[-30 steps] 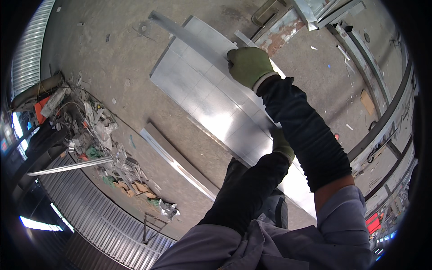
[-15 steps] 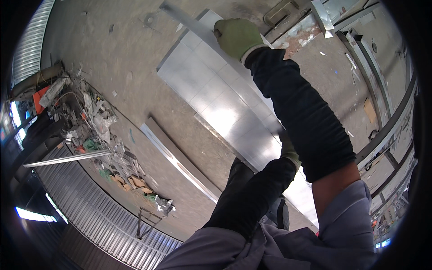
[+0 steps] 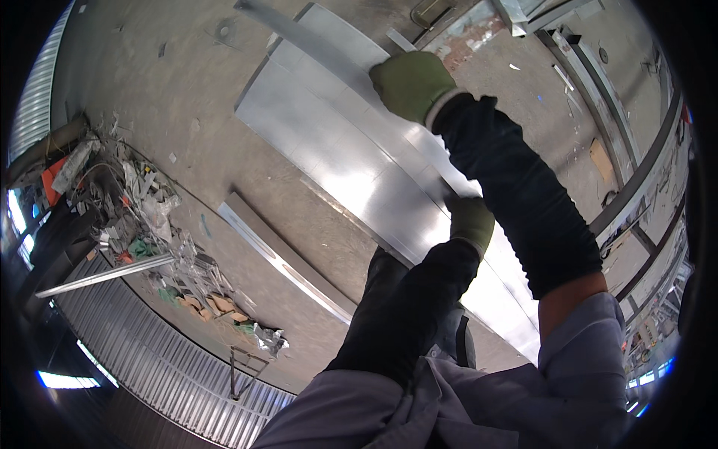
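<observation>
A long shiny sheet-metal panel (image 3: 321,142), marked with thin crossing lines, runs diagonally beneath both hands. Along it lies a narrow flat metal strip (image 3: 288,30), its far end jutting past the panel. My right hand (image 3: 413,86), in a green glove, is closed at the strip's right edge and appears to grip it; the fingertips are hidden. Closer to me, my left hand (image 3: 473,222), also green-gloved, is closed low over the panel beside the strip. Something dark and blurred shows at its fingers, too unclear to name.
A long metal channel (image 3: 288,262) lies on the concrete floor to the left. Beyond it is a heap of scrap (image 3: 153,202) beside corrugated sheeting (image 3: 172,374). Long metal profiles (image 3: 598,97) lie at the right, and a metal handle-shaped frame (image 3: 432,13) at the top.
The view has shifted slightly. My right hand has come nearer to me along the strip. My left hand has moved a little farther up the panel and shows more fully.
</observation>
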Demonstrator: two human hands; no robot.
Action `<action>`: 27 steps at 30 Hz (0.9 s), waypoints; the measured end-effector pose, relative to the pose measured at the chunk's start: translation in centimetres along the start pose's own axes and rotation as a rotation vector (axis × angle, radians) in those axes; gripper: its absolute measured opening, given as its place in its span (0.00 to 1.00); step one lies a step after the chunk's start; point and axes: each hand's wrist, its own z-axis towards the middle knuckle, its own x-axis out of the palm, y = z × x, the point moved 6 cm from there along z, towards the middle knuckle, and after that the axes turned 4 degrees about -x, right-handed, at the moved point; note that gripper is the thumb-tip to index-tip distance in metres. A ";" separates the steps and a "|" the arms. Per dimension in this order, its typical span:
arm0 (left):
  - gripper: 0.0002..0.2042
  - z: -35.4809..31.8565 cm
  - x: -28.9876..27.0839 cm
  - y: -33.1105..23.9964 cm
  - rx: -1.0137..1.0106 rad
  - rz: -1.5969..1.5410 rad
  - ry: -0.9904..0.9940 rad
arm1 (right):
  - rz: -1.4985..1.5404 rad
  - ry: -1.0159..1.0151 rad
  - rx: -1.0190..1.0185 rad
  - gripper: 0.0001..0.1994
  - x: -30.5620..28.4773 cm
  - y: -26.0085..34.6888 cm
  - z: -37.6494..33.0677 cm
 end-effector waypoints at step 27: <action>0.39 -1.2 -6.3 2.2 -0.245 0.391 0.071 | 0.255 0.278 0.344 0.10 2.2 -2.5 -24.1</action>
